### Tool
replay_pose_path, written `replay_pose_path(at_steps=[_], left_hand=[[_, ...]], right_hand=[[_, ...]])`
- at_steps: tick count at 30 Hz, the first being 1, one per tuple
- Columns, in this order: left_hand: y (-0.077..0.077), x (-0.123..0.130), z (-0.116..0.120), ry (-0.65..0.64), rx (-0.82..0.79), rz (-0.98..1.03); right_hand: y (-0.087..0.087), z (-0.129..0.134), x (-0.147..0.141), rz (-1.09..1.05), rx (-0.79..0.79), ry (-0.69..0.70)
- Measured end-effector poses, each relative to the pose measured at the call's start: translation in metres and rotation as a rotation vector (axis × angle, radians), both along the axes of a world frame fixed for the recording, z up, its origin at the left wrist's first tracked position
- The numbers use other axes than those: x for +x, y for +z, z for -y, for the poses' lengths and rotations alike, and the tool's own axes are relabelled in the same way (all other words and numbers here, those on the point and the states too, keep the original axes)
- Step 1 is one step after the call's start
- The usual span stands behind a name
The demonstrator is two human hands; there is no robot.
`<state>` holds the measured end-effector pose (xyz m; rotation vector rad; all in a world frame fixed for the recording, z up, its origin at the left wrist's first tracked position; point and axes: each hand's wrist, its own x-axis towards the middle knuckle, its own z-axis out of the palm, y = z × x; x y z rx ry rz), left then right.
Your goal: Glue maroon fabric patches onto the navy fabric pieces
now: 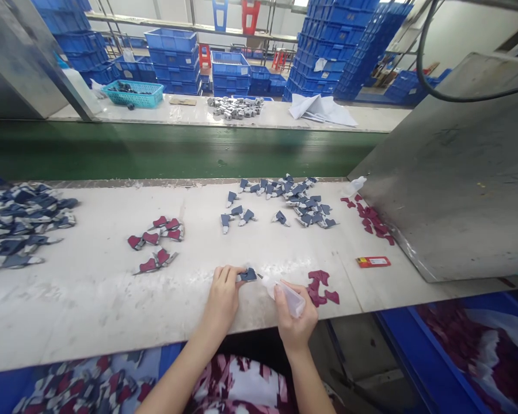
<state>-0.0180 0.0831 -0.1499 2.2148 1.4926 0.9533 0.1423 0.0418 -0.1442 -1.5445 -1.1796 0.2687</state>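
Observation:
My left hand (225, 293) pinches a small dark blue and grey part (247, 275) just above the white table (190, 310). A translucent white squeeze bottle (292, 300) is in my right hand (299, 322), its tip pointing left toward that part. Right of this hand lie several loose maroon pieces (320, 287). Beyond my hands is a group of blue and grey parts (313, 210). To the left sit several parts with maroon faces (157, 238).
A big heap of blue parts (21, 221) covers the table's left end. At right are a red and yellow packet (373, 262), more maroon pieces (373, 221) and a slanted metal panel (466, 172). Blue bins (461, 362) stand below the near edge.

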Motion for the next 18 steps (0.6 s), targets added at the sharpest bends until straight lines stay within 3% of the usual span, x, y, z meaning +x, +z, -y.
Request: replay_pose_path(at_steps=[13,18], left_hand=[[-0.003,0.002,0.0,0.0,0.005,0.054],[-0.001,0.003,0.001,-0.001,-0.027,0.063]], right_hand=[[-0.003,0.008,0.004,-0.089,0.078,-0.014],[0.006,0.005,-0.011,-0.148,-0.003,0.036]])
